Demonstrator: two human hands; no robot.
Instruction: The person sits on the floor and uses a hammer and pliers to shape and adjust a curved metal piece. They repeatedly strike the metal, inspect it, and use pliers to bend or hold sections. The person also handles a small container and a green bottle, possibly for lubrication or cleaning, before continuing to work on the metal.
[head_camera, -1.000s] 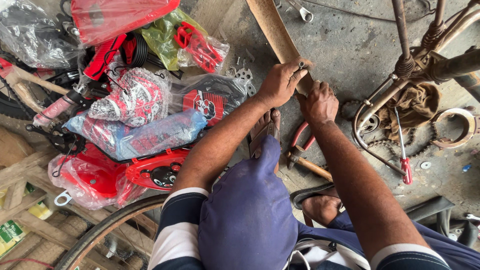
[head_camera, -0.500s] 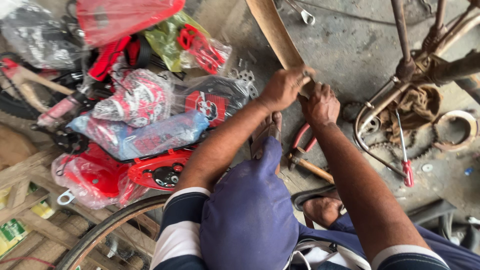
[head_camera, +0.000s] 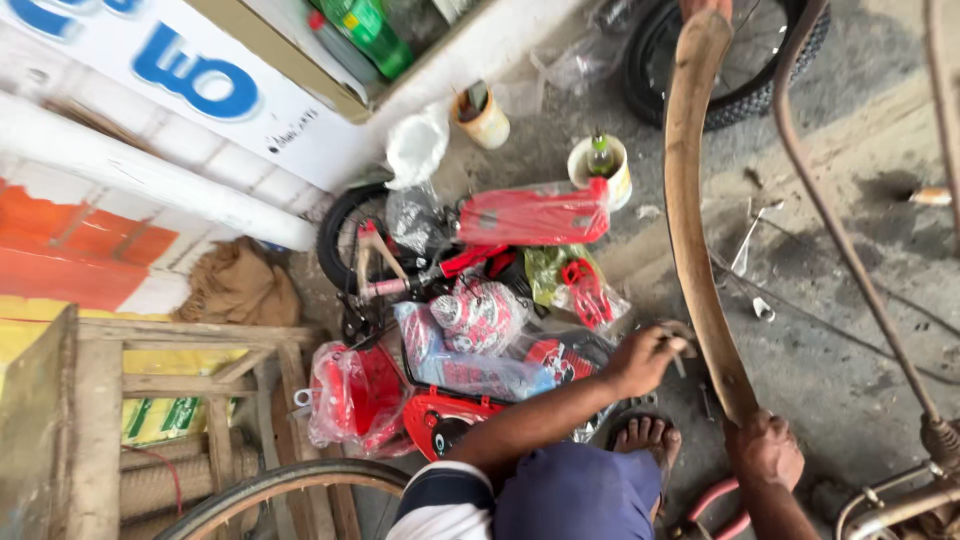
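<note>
One curved tan mudguard (head_camera: 690, 210), right hand (head_camera: 765, 450) clenched round it, left hand (head_camera: 640, 360) pinching its edge.

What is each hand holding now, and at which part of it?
Right hand grips the curved tan mudguard at its lower end. Left hand pinches a small part beside it; which part cannot be told.

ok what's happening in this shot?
A person crouches on a concrete floor working on a long curved tan strip, apparently a bicycle mudguard. The right hand grips its lower end; the left hand pinches a small metal piece against its edge. Plastic-wrapped red bicycle parts lie to the left, and red-handled pliers sit by the sandalled foot.
</note>
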